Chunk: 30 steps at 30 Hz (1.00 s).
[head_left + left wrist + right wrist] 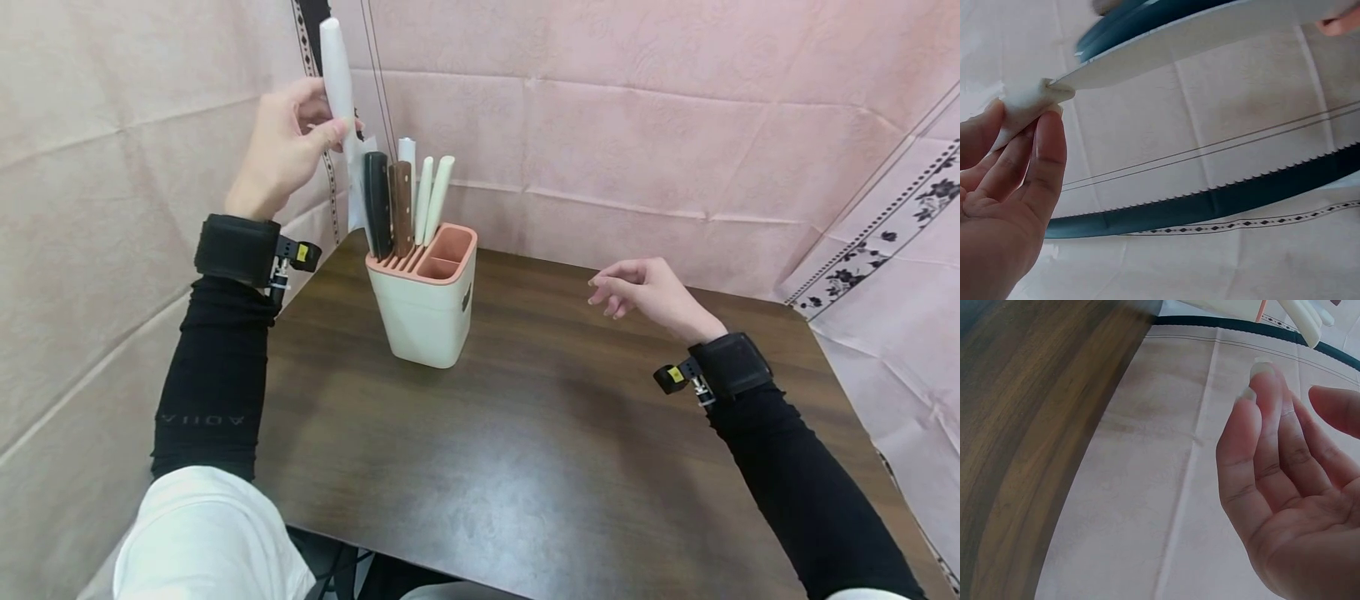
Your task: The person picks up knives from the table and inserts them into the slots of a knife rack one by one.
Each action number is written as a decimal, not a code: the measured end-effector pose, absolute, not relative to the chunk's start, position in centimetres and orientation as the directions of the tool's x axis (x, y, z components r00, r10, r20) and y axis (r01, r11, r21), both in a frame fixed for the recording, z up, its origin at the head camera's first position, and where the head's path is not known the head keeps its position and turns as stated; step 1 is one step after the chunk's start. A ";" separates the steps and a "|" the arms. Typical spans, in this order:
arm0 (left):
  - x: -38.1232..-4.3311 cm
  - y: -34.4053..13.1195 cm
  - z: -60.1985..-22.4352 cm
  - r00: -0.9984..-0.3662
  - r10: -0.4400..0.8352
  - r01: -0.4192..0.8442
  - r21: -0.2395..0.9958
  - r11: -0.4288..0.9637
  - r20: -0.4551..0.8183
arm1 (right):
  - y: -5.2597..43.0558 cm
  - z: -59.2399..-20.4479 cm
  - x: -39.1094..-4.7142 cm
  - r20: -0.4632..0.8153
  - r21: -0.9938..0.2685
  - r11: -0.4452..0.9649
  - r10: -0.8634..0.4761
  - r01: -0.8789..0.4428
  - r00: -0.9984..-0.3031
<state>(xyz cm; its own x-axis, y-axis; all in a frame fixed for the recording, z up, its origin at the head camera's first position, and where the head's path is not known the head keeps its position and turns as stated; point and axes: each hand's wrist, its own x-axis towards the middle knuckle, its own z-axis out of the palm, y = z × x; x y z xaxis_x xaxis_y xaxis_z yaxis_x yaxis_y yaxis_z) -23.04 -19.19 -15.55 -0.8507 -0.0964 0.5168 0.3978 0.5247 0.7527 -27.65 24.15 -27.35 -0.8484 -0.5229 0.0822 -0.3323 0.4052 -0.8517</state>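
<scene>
My left hand (288,137) pinches the white handle (337,71) of a knife between thumb and fingers, at the left of the knife block. The knife stands nearly upright with its handle up. Its broad blade (1166,53) points down toward the slots, and the tip is hidden in the head view. The cream knife block (420,321) has a salmon top and stands on the table. Over the table to the right, my right hand (652,292) hangs with loosely bent fingers and holds nothing.
In the block stand a black-handled knife (377,204), a brown-handled knife (402,204) and several white handles (440,200). Two square compartments (442,265) fill its right side. Pink cloth (637,150) hangs behind the brown table (487,450).
</scene>
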 end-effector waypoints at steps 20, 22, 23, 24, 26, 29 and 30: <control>-24.3 -20.0 -18.9 -0.934 -0.051 0.232 0.711 0.664 0.352 | 24.8 -28.1 -27.3 0.071 -0.857 0.408 -0.512 -0.316 -0.856; -24.4 -20.1 -19.3 -0.941 -0.045 0.220 0.708 0.671 0.335 | 24.8 -28.2 -27.3 0.075 -0.857 0.406 -0.513 -0.318 -0.855; -24.4 -20.1 -19.5 -0.945 -0.040 0.215 0.706 0.674 0.326 | 24.9 -28.2 -27.3 0.075 -0.857 0.405 -0.513 -0.318 -0.855; -24.5 -20.1 -19.6 -0.949 -0.036 0.209 0.708 0.675 0.313 | 24.9 -28.2 -27.3 0.075 -0.858 0.403 -0.515 -0.318 -0.854; -24.6 -20.1 -19.9 -0.956 -0.025 0.199 0.710 0.675 0.292 | 25.0 -28.3 -27.2 0.073 -0.860 0.400 -0.517 -0.316 -0.853; -24.6 -20.1 -20.3 -0.964 -0.012 0.187 0.713 0.675 0.264 | 25.1 -28.5 -27.3 0.071 -0.862 0.398 -0.517 -0.313 -0.853; -24.6 -20.1 -20.4 -0.967 -0.007 0.184 0.715 0.674 0.256 | 25.2 -28.6 -27.3 0.070 -0.862 0.398 -0.517 -0.312 -0.853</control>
<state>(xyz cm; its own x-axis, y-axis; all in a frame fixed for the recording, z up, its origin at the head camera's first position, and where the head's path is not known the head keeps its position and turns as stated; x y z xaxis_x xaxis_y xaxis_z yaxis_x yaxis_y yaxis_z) -24.60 -20.14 -20.45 -0.9666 -0.0075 0.2561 0.1843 0.6739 0.7155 -27.28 25.15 -28.60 -0.8531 -0.5170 0.0703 -0.3124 0.3982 -0.8625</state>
